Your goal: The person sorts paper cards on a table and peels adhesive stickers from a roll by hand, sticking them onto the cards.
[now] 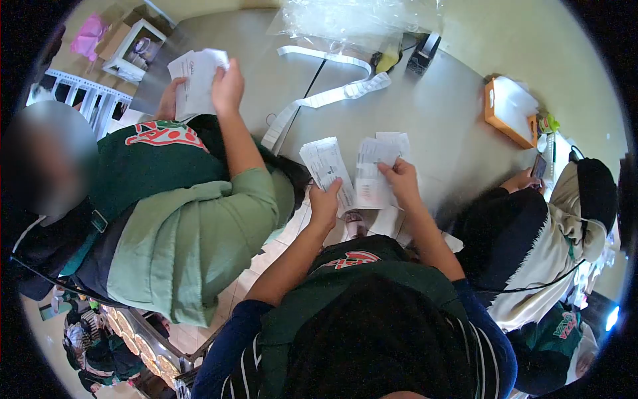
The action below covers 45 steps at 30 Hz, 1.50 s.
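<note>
My left hand [325, 201] is closed on a stack of printed paper slips [323, 159], thumb pressed on their front. Just to its right, my right hand [401, 181] grips more printed slips [371, 161] between thumb and fingers. Another slip [397, 141] sticks out behind those at the upper right. The two bunches stand side by side, slightly apart, over the near edge of the grey table [452, 120]. A long curling strip of white paper labels [325, 95] lies on the table beyond my left hand.
At left, a co-worker [186, 193] holds similar papers [196, 83]. Another person [512, 233] at right holds a phone [538, 166]. Clear plastic bags [352, 23], a black tape dispenser [423, 54] and an orange-sided tray [492, 110] are on the table.
</note>
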Available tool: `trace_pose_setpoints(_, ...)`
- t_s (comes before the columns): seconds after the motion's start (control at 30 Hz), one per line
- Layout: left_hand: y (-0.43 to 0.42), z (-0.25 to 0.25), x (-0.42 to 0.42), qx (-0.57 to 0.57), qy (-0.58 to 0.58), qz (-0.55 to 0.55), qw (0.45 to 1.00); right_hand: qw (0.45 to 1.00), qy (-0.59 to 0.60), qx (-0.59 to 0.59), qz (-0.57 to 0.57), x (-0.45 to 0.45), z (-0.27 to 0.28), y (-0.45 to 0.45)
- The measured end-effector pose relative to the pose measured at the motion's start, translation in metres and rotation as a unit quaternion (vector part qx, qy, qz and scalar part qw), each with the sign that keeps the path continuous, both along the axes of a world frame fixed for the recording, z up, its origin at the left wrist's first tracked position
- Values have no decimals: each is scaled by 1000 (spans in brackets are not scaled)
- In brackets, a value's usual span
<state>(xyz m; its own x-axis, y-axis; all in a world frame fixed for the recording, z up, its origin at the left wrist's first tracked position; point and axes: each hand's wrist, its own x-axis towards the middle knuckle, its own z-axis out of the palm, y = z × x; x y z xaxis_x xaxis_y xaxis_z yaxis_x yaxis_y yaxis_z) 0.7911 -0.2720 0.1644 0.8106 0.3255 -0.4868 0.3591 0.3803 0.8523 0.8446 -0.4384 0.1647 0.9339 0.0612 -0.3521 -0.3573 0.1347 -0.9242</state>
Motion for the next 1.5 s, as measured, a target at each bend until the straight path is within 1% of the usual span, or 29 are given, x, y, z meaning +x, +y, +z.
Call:
trace_pose_setpoints(0.07,2,6,-1,26,6,-13,1000,1000,-3,3,19,-1,11,-1)
trace_pose_setpoints(0.13,0,8,-2,49,10,-27,998,997,-19,-16,79,-2,13,-3)
trace_pose_setpoints(0.17,-1,8,-2,54,-1,-10,999,997,-20,-17,79,-1,17,-1)
trace_pose_setpoints(0.23,-1,3,-3,59,-12,6,998,1000,-19,-4,22,0,24,6)
trace_pose_setpoints(0.33,8,-6,-6,60,-4,40,997,998,17,-26,47,16,8,-23)
trace_pose_setpoints(0.37,11,-3,-7,52,14,45,998,996,14,-70,55,23,-9,-40)
trace_pose_setpoints(0.4,13,-2,-8,44,33,51,997,996,15,-72,53,28,-6,-46)
trace_pose_setpoints(0.47,13,-5,-8,39,35,23,998,990,25,-137,17,36,0,-57)
trace_pose_setpoints(0.5,10,-4,-9,56,27,24,998,968,-2,-240,68,41,-7,-65)
trace_pose_setpoints(0.53,8,-3,-9,74,18,25,997,968,-2,-241,68,41,-17,-66)
trace_pose_setpoints(0.57,5,-4,-9,73,18,24,997,870,-174,-461,-11,39,-19,-60)
trace_pose_setpoints(0.6,1,-5,-8,97,5,10,995,689,-333,-637,-90,41,-20,-58)
trace_pose_setpoints(0.63,-2,-6,-7,121,-6,-4,993,817,-258,-513,-49,37,-22,-53)
trace_pose_setpoints(0.67,-5,-1,-7,122,-4,-3,992,913,-172,-369,-4,24,-5,-33)
trace_pose_setpoints(0.73,-13,12,-5,56,-23,-67,996,934,-192,-284,103,-1,3,2)
trace_pose_setpoints(0.77,-17,11,-4,66,-45,-84,993,934,-193,-283,104,-3,0,6)
trace_pose_setpoints(0.83,-19,10,-4,69,-27,-67,995,944,-73,-279,163,-4,-7,12)
trace_pose_setpoints(0.87,-18,14,-5,72,-6,-52,996,944,-74,-277,166,-2,-5,11)
trace_pose_setpoints(0.9,-13,18,-5,57,2,-29,998,988,-72,-116,72,1,-1,7)
trace_pose_setpoints(0.93,-9,22,-5,59,2,-26,998,996,-65,50,-25,3,3,2)
trace_pose_setpoints(1.0,-3,27,-7,8,6,-29,1000,998,-57,18,-6,3,12,-3)
trace_pose_setpoints(1.03,-3,23,-8,7,7,-28,1000,999,-43,-9,29,0,16,-1)
trace_pose_setpoints(1.1,-4,6,-7,77,-50,-35,995,993,-38,-59,90,-7,28,9)
trace_pose_setpoints(1.2,-9,-7,-6,109,-29,-32,993,992,-36,-70,98,-13,14,25)
trace_pose_setpoints(1.27,-8,-7,-8,115,-23,-48,992,994,-24,-83,65,-5,2,17)
trace_pose_setpoints(1.33,-5,-6,-9,91,-49,-4,995,994,-11,-100,31,7,-8,2)
trace_pose_setpoints(1.4,2,-9,-8,90,-26,1,996,999,15,-30,-4,19,-18,-15)
trace_pose_setpoints(1.43,5,-12,-8,95,-20,-1,995,999,0,-30,14,25,-29,-25)
trace_pose_setpoints(1.5,6,-9,-7,105,-13,7,994,999,-1,-47,12,30,-22,-30)
